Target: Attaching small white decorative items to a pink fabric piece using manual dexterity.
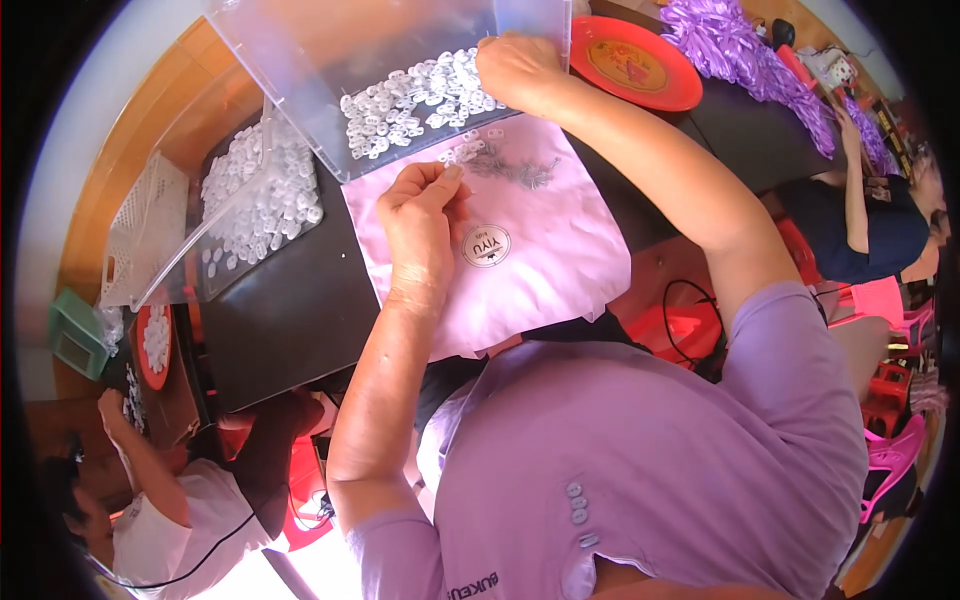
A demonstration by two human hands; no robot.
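My left hand (418, 210) is over a pink cloth (560, 250), its thumb and fingers pinched together. Whatever sits in that pinch is too small to make out. My right hand (522, 72) reaches into a clear plastic bin (300, 60), its fingers curled at the right end of a heap of small white plastic pieces (410, 105). Its fingertips are partly hidden, so what they hold does not show. Just beyond my left fingertips, a few white pieces (465, 150) lie on the cloth beside a scatter of small thin grey pieces (520, 165).
Left of the cloth, a second clear bin (165, 270) holds more white pieces. A red plate (640, 62) and purple ribbon-like strips (740, 50) lie at the far right. People sit at the left (190, 520) and right (850, 225). A green basket (78, 335) stands far left.
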